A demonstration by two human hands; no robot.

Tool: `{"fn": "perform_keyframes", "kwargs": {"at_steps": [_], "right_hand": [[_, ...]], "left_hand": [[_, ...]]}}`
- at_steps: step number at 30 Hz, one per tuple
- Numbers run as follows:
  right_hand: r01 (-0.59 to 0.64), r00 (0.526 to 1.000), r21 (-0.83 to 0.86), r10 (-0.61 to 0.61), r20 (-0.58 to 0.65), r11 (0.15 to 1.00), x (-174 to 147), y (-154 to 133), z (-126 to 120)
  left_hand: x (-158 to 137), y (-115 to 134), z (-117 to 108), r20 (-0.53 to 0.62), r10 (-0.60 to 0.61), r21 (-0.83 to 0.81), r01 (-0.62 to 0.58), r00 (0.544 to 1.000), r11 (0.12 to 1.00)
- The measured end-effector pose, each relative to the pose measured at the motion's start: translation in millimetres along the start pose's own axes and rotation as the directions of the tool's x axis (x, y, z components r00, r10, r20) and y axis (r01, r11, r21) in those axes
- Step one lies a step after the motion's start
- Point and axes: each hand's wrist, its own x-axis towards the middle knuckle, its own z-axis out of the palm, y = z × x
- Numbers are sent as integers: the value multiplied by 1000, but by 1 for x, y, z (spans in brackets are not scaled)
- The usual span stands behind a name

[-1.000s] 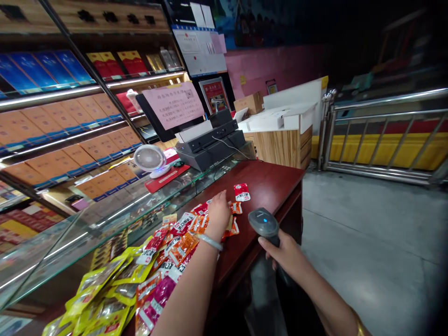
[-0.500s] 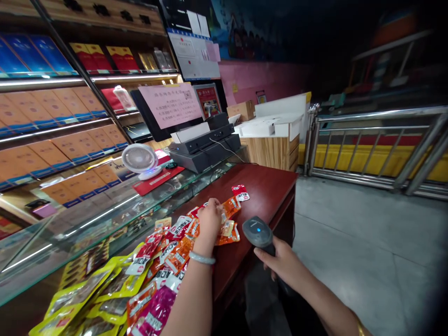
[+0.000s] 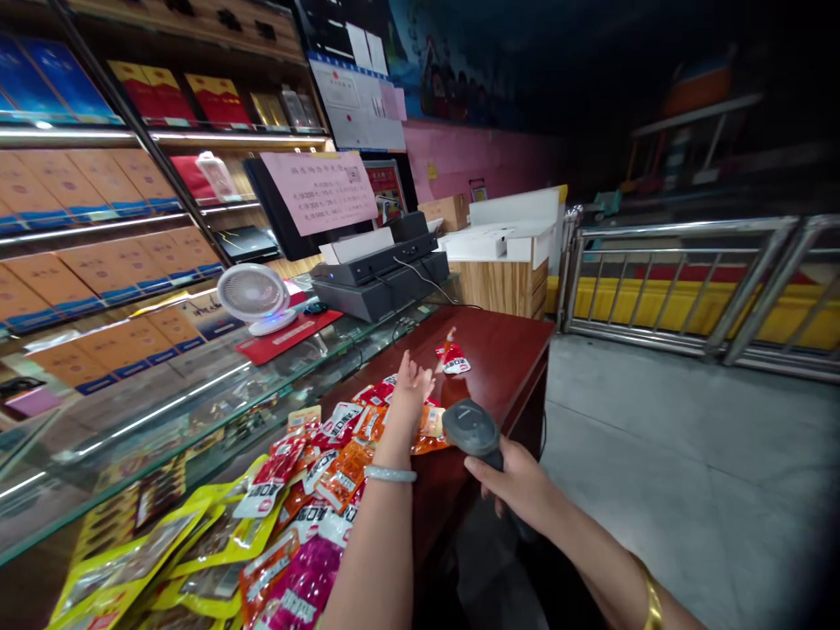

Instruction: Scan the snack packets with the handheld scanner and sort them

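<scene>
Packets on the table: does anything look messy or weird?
A little: the packets lie in a jumbled, overlapping pile, but one red packet, partly blurred, sits away from the rest, beyond the left hand. No spill shows.

left hand (image 3: 412,385): uncurled, now splayed | scanner (image 3: 471,426): blue light no longer showing

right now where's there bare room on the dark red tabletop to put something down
The dark red tabletop is bare between the red-and-white packet and its right edge. Crowded: nearer left, with orange packets and yellow packets; the left hand is by the pile's far end.
</scene>
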Motion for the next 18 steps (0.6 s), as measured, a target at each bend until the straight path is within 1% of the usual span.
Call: {"fn": "perform_keyframes", "kwargs": {"at_steps": [1,2,3,4,5,6,7,8,9,10,12,14,16,18], "right_hand": [[7,1000,8,-7,-5,1000,-1,1,0],[13,1000,14,-13,-12,1000,-2,1,0],[15,1000,19,-15,-21,1000,-4,2,-1],[10,1000,22,-9,-28,1000,-5,2,-2],[0,999,23,1,-32,1000,-7,2,-3],[-11,999,24,11,-36,1000,-8,1,-4],[-20,999,21,21,-40,1000,-9,1,-5],[-30,999,16,30,-41,999,-10,2,-6],[-36,998,9,36,-42,999,-10,2,-7],[-37,998,1,37,-45,999,-11,2,-8],[-34,998,-10,34,-49,999,-11,4,-8],[-30,999,-13,30,-42,999,-11,5,-8],[-33,999,-11,32,-34,999,-10,6,-6],[-40,999,-9,40,-29,999,-10,7,-5]], "left_hand": [[0,1,-3,-2,38,51,-38,999,998],[-1,3,-8,16,88,141,-89,996,986],[-2,6,-15,61,132,257,-144,989,956],[-4,9,-22,130,154,384,-193,979,903],[-7,13,-29,211,135,506,-227,968,832],[-9,16,-35,283,78,611,-242,956,754],[-12,20,-39,330,1,694,-243,944,678],[-14,23,-41,347,-69,754,-234,935,613],[-16,25,-42,343,-114,794,-223,932,565],[-18,27,-42,339,-131,814,-220,932,537],[-18,29,-40,342,-101,813,-240,934,531],[-16,28,-38,332,-43,785,-251,942,566],[-14,26,-38,286,10,733,-226,958,641],[-11,23,-38,241,55,630,-200,969,750]]}}
